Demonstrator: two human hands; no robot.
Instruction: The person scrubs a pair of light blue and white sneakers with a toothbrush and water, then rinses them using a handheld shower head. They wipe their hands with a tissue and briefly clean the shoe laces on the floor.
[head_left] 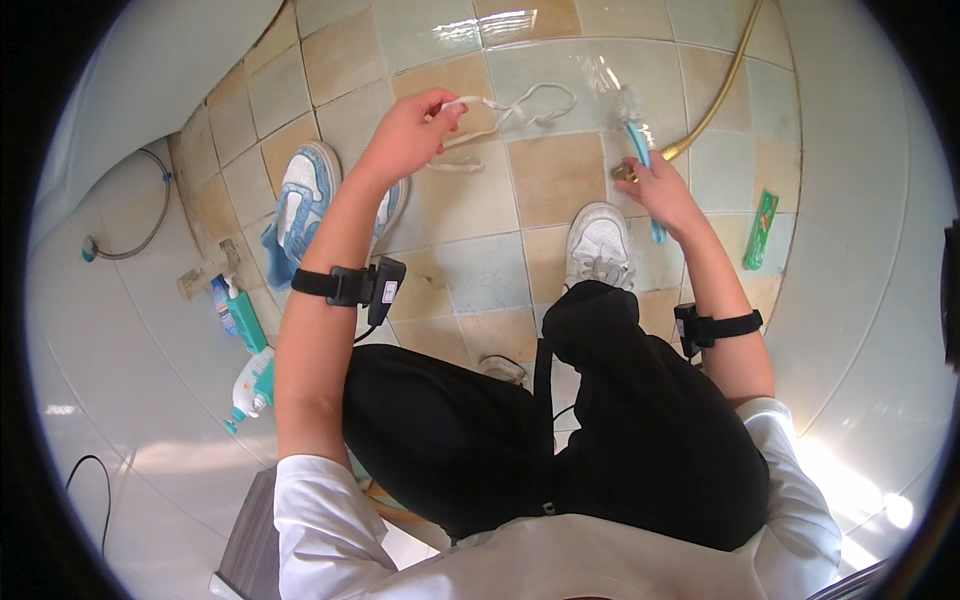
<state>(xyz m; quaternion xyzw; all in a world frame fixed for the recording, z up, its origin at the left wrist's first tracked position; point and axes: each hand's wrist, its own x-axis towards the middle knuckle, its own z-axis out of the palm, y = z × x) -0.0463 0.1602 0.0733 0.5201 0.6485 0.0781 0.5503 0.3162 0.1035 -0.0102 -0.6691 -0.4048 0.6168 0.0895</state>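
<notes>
My left hand (417, 128) pinches a long white shoelace (540, 112), which trails in loose loops over the tiles to the right. Below this forearm is a pair of blue and white sneakers (297, 205), one partly covered by my arm. My right hand (662, 195) is closed around the blue handle of a cleaning brush (634, 132), its clear bristles pointing away from me. The brass end of a yellow hose (680, 147) lies against those fingers. Whether the hand also grips the hose, I cannot tell.
A green packet (760, 230) lies on the tiled floor (480, 265) at right. Teal and white bottles (252, 385) stand along the left wall, near a wall tap (228, 258) and a thin grey hose (150, 225). My white shoe (597, 240) is between the hands.
</notes>
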